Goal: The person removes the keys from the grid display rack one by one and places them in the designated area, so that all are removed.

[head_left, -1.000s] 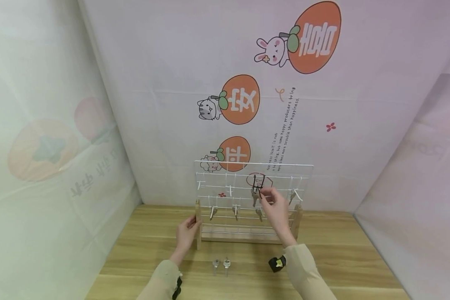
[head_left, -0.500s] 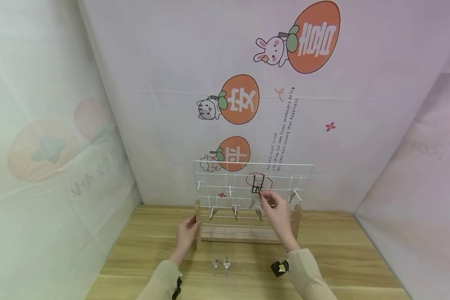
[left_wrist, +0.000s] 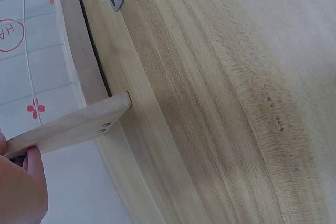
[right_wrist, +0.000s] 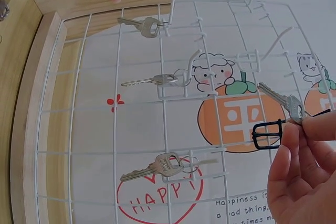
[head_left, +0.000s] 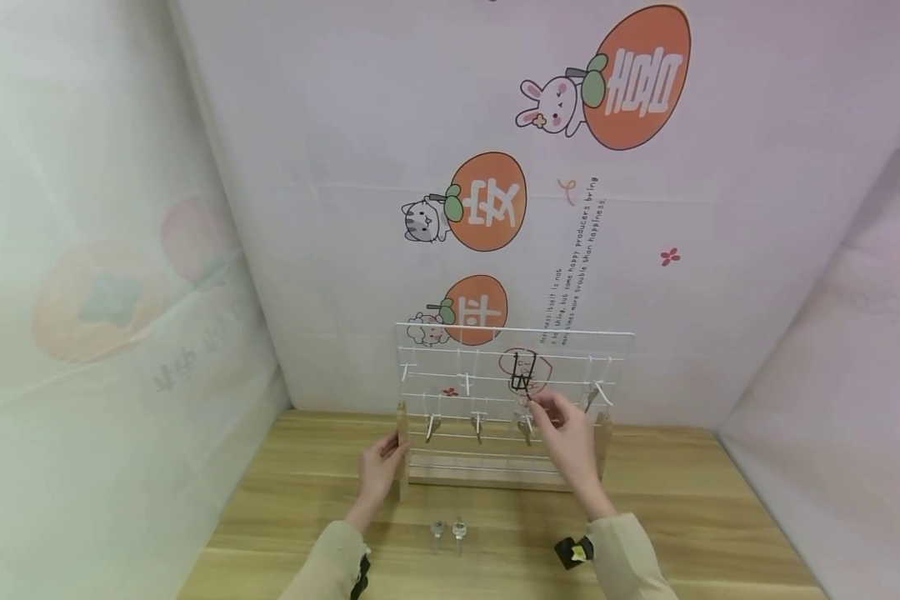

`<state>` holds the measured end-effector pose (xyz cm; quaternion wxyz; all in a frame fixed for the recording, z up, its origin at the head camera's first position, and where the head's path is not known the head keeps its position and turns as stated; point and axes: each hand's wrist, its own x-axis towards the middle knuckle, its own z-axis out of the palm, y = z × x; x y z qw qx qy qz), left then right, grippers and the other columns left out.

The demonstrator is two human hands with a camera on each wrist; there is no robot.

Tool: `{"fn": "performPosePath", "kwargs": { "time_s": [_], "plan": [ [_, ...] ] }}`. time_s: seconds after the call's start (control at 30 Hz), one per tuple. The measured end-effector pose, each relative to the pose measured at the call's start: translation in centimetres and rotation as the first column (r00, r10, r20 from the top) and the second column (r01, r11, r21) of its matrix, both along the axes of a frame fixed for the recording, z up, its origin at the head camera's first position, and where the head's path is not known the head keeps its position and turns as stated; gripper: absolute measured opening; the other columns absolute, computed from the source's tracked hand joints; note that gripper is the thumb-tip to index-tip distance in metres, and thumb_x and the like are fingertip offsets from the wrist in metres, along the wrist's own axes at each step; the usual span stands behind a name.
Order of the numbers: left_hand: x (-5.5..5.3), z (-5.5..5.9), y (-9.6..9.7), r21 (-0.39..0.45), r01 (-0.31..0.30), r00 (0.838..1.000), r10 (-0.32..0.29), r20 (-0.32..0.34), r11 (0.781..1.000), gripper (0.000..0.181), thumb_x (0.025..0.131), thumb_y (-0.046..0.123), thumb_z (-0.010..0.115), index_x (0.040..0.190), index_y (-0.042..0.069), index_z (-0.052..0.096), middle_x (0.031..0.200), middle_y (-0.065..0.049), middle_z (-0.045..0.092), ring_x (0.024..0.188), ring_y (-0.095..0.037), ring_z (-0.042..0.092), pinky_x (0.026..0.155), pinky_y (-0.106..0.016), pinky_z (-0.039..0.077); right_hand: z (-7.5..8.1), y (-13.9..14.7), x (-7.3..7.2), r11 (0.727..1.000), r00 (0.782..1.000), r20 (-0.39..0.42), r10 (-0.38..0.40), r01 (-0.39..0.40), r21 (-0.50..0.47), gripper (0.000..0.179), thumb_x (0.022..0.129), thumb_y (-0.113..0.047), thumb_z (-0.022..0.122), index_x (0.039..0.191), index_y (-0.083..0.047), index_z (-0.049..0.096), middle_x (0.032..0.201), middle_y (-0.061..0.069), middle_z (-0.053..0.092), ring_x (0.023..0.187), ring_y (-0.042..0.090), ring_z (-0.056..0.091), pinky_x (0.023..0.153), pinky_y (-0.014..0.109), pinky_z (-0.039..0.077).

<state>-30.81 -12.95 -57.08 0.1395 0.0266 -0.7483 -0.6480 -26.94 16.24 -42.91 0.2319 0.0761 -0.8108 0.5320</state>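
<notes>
A white wire grid rack (head_left: 513, 333) on a wooden base stands on the table. My left hand (head_left: 381, 471) grips its wooden left upright (left_wrist: 73, 127). At the upper right part of the grid, my right hand (head_left: 570, 437) pinches the prong of a black wire hook (head_left: 523, 367). By those fingertips hangs a silver key (right_wrist: 286, 100); the fingers partly hide its head and how it meets the hook. Below, a row of white hooks bears more keys, among them a key (right_wrist: 149, 26), a key (right_wrist: 160, 81) and a key (right_wrist: 165, 166).
Two loose keys, one key (head_left: 437, 531) beside another key (head_left: 459, 531), lie on the wooden table (head_left: 270, 533) before the rack. White hooks without keys, such as one hook (head_left: 466, 383), sit high on the grid. A printed cloth (head_left: 360, 250) hangs behind.
My right hand has shifted slightly lower along with the black hook, whose frame now looks more tilted. The head view has shifted a little. My left hand keeps its grip on the upright.
</notes>
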Motion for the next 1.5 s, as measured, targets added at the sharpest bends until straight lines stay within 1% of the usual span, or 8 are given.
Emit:
{"fn": "performPosePath", "kwargs": {
  "time_s": [0.33,0.57,0.8,1.0,1.23,1.27,1.47,1.5],
  "plan": [
    [0.1,-0.1,0.2,0.000,-0.001,1.000,0.001,0.001,1.000,0.040,0.092,0.003,0.068,0.127,-0.013,0.058,0.127,-0.034,0.061,0.117,-0.044,0.064,0.095,-0.036,0.060,-0.1,0.0,0.6,1.000,0.998,-0.058,-0.013,0.013,-0.003,0.009,0.092,-0.006,0.069,0.099,-0.001,0.070,0.088,0.016,0.074,0.069,0.016,0.067,0.061,0.014,0.056],
    [0.1,-0.1,0.2,0.001,-0.005,1.000,0.005,0.005,1.000,0.040,0.092,0.003,0.068,0.127,-0.012,0.058,0.127,-0.034,0.061,0.117,-0.044,0.064,0.095,-0.037,0.060,0.0,0.2,1.0,1.000,0.999,-0.048,-0.006,0.006,-0.007,0.007,0.093,-0.009,0.069,0.097,-0.003,0.071,0.086,0.015,0.073,0.069,0.006,0.065,0.062,0.011,0.056],
    [0.1,0.0,0.3,-0.017,-0.007,1.000,0.007,-0.012,1.000,0.039,0.092,0.003,0.067,0.126,-0.013,0.057,0.126,-0.035,0.061,0.116,-0.045,0.064,0.093,-0.036,0.061,0.2,0.3,1.5,1.000,0.996,-0.092,0.021,-0.022,-0.014,0.008,0.094,-0.010,0.068,0.096,-0.003,0.071,0.084,0.015,0.073,0.068,0.007,0.066,0.061,0.011,0.056],
    [0.2,0.1,0.3,-0.014,-0.007,1.000,0.007,0.000,1.000,0.039,0.091,0.002,0.067,0.126,-0.013,0.057,0.127,-0.035,0.060,0.116,-0.045,0.064,0.094,-0.035,0.060,0.0,0.3,1.6,1.000,0.996,-0.093,0.007,-0.006,0.007,0.006,0.093,-0.008,0.068,0.096,-0.003,0.071,0.084,0.015,0.073,0.069,0.010,0.067,0.060,0.011,0.056],
    [0.3,0.4,0.3,-0.019,-0.009,1.000,0.009,0.008,1.000,0.039,0.092,0.003,0.067,0.126,-0.012,0.058,0.127,-0.033,0.061,0.117,-0.043,0.064,0.094,-0.035,0.060,-0.5,0.3,2.1,0.999,0.998,-0.057,0.002,0.000,0.032,0.004,0.093,-0.009,0.069,0.095,-0.006,0.071,0.085,0.012,0.074,0.070,0.005,0.064,0.061,0.012,0.055],
    [0.4,0.4,0.3,-0.019,-0.009,1.000,0.009,0.008,1.000,0.038,0.092,0.003,0.067,0.126,-0.012,0.058,0.127,-0.033,0.061,0.117,-0.043,0.064,0.094,-0.035,0.060,-0.2,0.1,2.5,1.000,0.999,-0.044,0.006,-0.005,0.031,0.004,0.092,-0.007,0.069,0.095,-0.004,0.070,0.085,0.014,0.074,0.070,0.004,0.064,0.061,0.013,0.055],
    [0.4,0.4,0.3,-0.017,-0.007,1.000,0.008,0.007,1.000,0.039,0.092,0.003,0.067,0.127,-0.012,0.058,0.127,-0.033,0.061,0.117,-0.043,0.064,0.095,-0.035,0.060,-1.5,-0.3,2.7,0.998,1.000,-0.017,0.010,-0.009,0.061,0.007,0.091,-0.009,0.070,0.092,-0.002,0.069,0.081,0.012,0.073,0.067,0.001,0.062,0.059,0.015,0.055],
    [0.4,0.3,0.3,-0.016,-0.008,1.000,0.008,0.006,1.000,0.039,0.092,0.004,0.068,0.127,-0.012,0.058,0.127,-0.033,0.061,0.117,-0.043,0.064,0.095,-0.035,0.060,-2.2,-0.2,2.4,0.998,1.000,-0.018,0.008,-0.007,0.067,0.009,0.091,-0.011,0.070,0.091,-0.003,0.070,0.080,0.009,0.073,0.067,0.001,0.062,0.058,0.014,0.055]
  ]
}}
